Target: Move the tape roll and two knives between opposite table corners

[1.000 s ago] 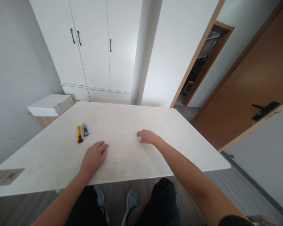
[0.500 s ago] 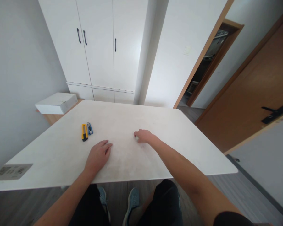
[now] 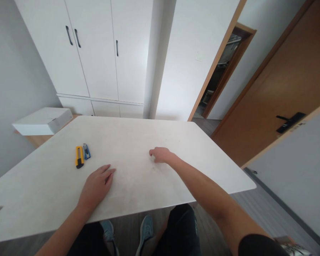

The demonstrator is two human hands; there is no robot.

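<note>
My left hand lies flat, palm down, on the white table, holding nothing. My right hand rests farther out near the table's middle, its fingers curled into a fist around a small white object that barely shows beneath them. A yellow utility knife and a smaller blue one lie side by side to the left of and beyond my left hand, apart from it.
A white box sits on a low wooden stand off the table's far left corner. White cabinets stand behind. A brown door hangs ajar at the right. My legs and shoes show under the near edge.
The view has swung slightly, shifting everything left in the picture. My right hand has slid a little to the left on the table. My left hand stays flat.
</note>
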